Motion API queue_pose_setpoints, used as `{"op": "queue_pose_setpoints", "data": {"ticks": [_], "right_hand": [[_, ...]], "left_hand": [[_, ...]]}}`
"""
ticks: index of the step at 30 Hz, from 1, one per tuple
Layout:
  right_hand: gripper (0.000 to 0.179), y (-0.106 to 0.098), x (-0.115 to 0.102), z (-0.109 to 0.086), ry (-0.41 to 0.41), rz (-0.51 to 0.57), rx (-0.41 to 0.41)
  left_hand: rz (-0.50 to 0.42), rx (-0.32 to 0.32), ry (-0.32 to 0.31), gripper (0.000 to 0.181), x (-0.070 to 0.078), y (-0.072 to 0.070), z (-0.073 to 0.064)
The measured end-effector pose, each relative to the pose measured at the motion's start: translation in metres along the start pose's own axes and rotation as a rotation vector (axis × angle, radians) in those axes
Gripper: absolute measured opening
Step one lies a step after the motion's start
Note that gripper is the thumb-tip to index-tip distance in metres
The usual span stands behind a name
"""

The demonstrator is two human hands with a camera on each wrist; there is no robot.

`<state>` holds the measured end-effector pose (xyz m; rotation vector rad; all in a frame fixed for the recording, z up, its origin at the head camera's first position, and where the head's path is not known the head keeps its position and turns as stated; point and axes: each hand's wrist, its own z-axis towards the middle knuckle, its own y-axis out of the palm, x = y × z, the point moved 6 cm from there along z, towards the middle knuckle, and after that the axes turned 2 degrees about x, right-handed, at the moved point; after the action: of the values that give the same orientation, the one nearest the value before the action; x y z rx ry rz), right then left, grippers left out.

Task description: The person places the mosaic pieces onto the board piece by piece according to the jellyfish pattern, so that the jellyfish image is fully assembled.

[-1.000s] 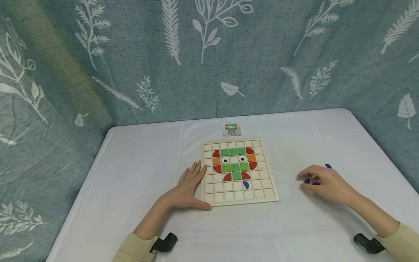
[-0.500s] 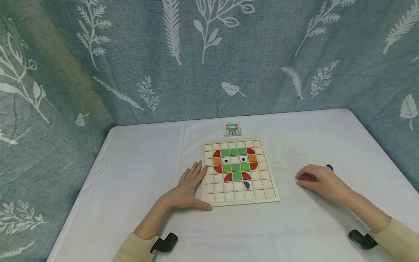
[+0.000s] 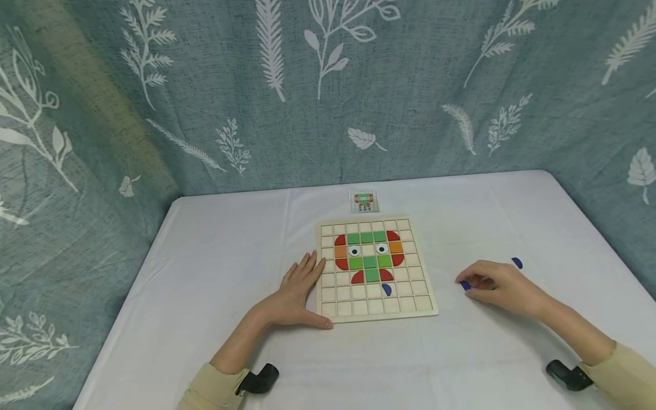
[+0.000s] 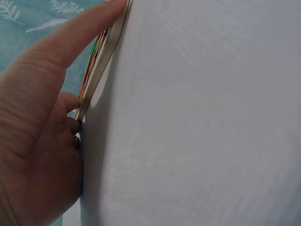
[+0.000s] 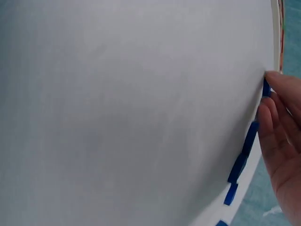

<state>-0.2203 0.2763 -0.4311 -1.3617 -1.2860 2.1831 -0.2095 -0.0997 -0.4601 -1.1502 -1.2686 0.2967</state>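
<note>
My left hand rests against the left side of a wooden grid board, fingers spread along its edge and thumb at its near left corner. On the board, red, orange and green pieces and two eye pieces form a figure. One blue half-round piece sits below the lower right red one. Right of the board, my right hand pinches a blue half-round piece between thumb and fingertips, low over the cloth. Several more blue pieces lie beneath that hand in the right wrist view, mostly hidden in the head view.
A small picture card of a similar figure lies behind the board. Another blue piece rests beyond my right hand. White cloth covers the table, and a leaf-patterned teal curtain hangs around its back and sides.
My right hand has closed on a blue piece from the group under it and shifted slightly left, the piece showing at its fingertips. The left hand and board stay put.
</note>
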Motion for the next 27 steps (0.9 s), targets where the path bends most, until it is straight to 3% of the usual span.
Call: {"op": "queue_pose_setpoints", "data": {"ticks": [9, 15, 20, 27], "right_hand": [[0.026, 0.032, -0.032, 0.024, 0.004, 0.132, -0.074], [0.024, 0.057, -0.066, 0.043, -0.067, 0.237, -0.157], [0.023, 0.073, -0.077, 0.053, -0.108, 0.205, -0.205], [0.025, 0.079, -0.082, 0.058, -0.107, 0.181, -0.219]], "left_hand": [[0.002, -0.001, -0.004, 0.126, 0.000, 0.000, 0.000], [-0.001, -0.004, -0.008, 0.127, -0.002, 0.001, 0.001], [-0.003, -0.008, -0.009, 0.126, -0.001, 0.000, 0.001], [-0.003, -0.013, -0.008, 0.126, -0.001, 0.000, 0.001]]}}
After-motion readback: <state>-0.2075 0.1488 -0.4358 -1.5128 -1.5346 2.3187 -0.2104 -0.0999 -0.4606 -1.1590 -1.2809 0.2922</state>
